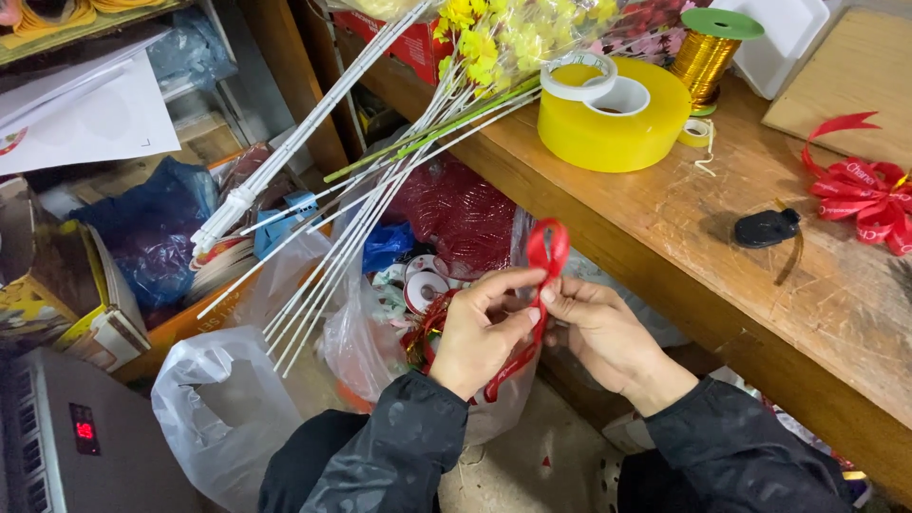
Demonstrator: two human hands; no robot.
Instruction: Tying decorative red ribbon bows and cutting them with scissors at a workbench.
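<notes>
red ribbon [545, 255], big yellow tape roll [616, 122], gold thread spool [704, 59] with a green cap, yellow flowers [484, 38], black sleeves [399, 456]

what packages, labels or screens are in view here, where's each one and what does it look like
Small screen: bottom left, on a grey appliance; dark rectangle with red glowing digits.
Cardboard box: left edge, above the appliance; yellow and brown print.
Red carton: top centre, behind the yellow flower stems; rectangular.
White plastic bag: lower left of the hands; crumpled, plain.
Printed ribbon bow: right, on the wooden bench; red with pale lettering.
</notes>
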